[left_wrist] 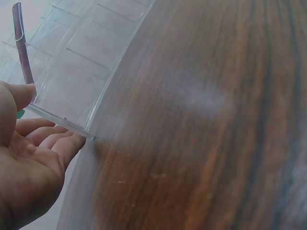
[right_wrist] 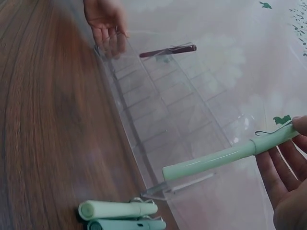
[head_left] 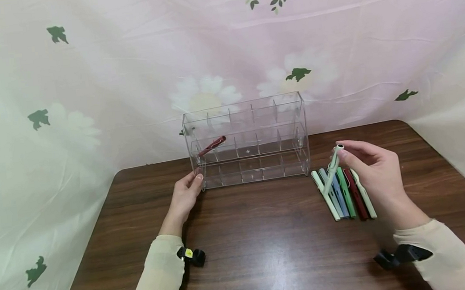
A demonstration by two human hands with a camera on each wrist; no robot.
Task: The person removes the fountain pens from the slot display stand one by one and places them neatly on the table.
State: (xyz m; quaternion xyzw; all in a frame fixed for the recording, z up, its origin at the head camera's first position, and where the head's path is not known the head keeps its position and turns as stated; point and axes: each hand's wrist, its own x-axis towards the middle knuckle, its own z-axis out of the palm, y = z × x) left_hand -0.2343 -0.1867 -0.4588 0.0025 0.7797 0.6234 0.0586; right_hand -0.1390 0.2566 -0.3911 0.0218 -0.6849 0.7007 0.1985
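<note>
My right hand (head_left: 375,166) pinches a pale green pen (right_wrist: 208,160) near the clip end, tilted above a row of pens. The clear acrylic organizer (head_left: 252,175) stands upright, with three tiers of small compartments. At its lower left corner my left hand (head_left: 186,194) grips the side edge between thumb and fingers. A dark red pen (head_left: 212,145) leans in the leftmost compartment of the middle tier, its clip end up to the right. Below the right hand, several pens lie side by side: pale green ones, blue ones, a green pen (head_left: 346,193) and a dark red one (head_left: 356,194).
The dark wooden table (head_left: 243,256) reaches back to a patterned cloth (head_left: 138,79) behind the organizer. More cloth hangs along the left and right sides. Each wrist wears a black camera, such as the one on the left sleeve (head_left: 156,273).
</note>
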